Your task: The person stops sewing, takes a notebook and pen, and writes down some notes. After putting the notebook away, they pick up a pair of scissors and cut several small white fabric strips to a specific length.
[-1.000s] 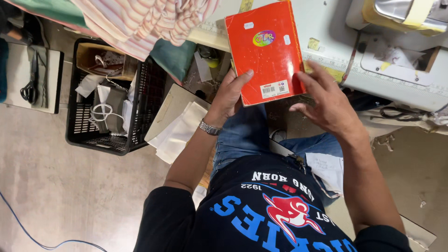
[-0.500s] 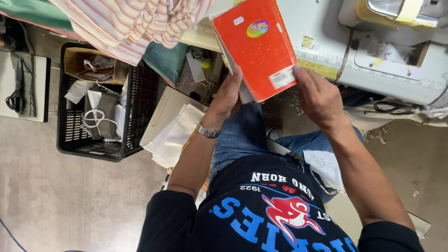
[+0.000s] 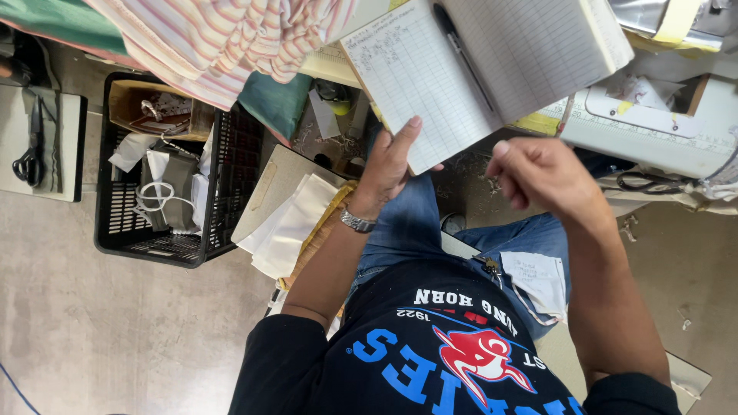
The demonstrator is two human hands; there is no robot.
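An open ruled notebook with handwritten entries on its left page lies spread in front of me. A dark pen rests in its centre fold. My left hand holds the notebook from below, fingers flat under the left page. My right hand hovers loosely curled just below the right page, touching nothing. A metal watch is on my left wrist.
A black plastic crate with cloth and cord stands on the floor at left. Striped fabric hangs above it. White cloth pieces on a board lie by my left knee. Scissors rest far left. A sewing machine is at right.
The notebook, shut with its red cover showing, now lies open with a pen in the fold. My right hand has let go of it and drawn back.
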